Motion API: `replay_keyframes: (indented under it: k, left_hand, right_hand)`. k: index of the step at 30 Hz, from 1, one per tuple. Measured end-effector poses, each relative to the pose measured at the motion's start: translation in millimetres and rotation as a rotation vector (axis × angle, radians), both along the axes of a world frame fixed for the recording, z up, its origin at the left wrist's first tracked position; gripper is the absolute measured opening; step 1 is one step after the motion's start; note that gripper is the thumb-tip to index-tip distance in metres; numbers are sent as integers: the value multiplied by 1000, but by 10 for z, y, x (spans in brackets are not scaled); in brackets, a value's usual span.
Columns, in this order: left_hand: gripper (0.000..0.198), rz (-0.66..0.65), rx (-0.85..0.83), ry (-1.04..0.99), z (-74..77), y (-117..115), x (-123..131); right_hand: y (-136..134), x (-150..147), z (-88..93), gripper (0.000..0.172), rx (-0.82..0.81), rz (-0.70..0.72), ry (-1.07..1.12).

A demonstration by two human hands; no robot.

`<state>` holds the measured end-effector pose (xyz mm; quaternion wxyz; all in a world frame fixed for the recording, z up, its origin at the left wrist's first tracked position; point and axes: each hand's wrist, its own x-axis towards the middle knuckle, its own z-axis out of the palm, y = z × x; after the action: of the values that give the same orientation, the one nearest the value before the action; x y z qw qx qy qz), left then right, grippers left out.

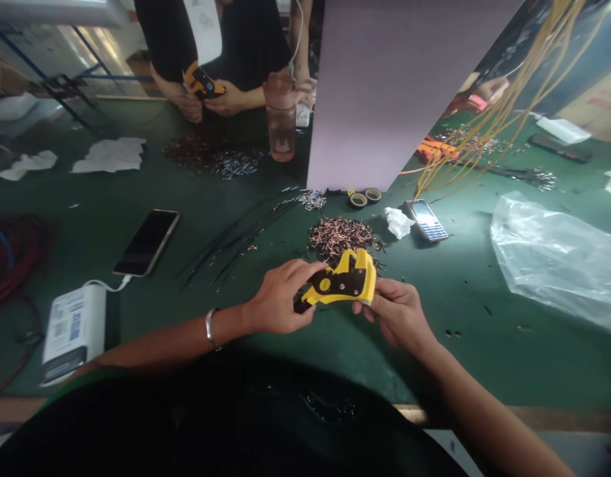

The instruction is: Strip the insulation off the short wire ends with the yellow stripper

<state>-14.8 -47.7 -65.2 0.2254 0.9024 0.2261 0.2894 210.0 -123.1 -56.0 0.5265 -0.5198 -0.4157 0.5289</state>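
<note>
The left hand (278,298) and right hand (397,315) hold a yellow-and-black plastic wire stripper (342,281) above a green-topped bench (459,351). The left fingers (305,273) curl closely over its black-and-yellow body, while the right fingers (380,295) pinch its yellow end. Just beyond it lies a heap of thin copper wire offcuts (341,237), beside loose black insulated wires (236,242). A black smartphone (146,242) lies further left. A slipping grip could nip a fingertip in the stripper's mechanism, or drop the tool into the copper heap and scatter the pieces. Across the bench, a co-worker's hands (201,99) hold a similar yellow-and-black stripper (201,81).
</note>
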Motion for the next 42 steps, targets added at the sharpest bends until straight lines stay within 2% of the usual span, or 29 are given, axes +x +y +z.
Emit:
replay_keyframes:
  k: [10, 23, 42]
  left_hand:
    - [70, 3, 2, -16, -17, 2, 1]
    - [54, 18, -4, -20, -45, -7, 0]
    - [43, 18, 3, -52, -63, -9, 29]
  right_hand:
    - [-14, 50, -12, 15, -3, 7, -73]
    - [-22, 62, -17, 18, 2, 39, -72]
    - [-26, 58, 16, 24, 35, 84, -93]
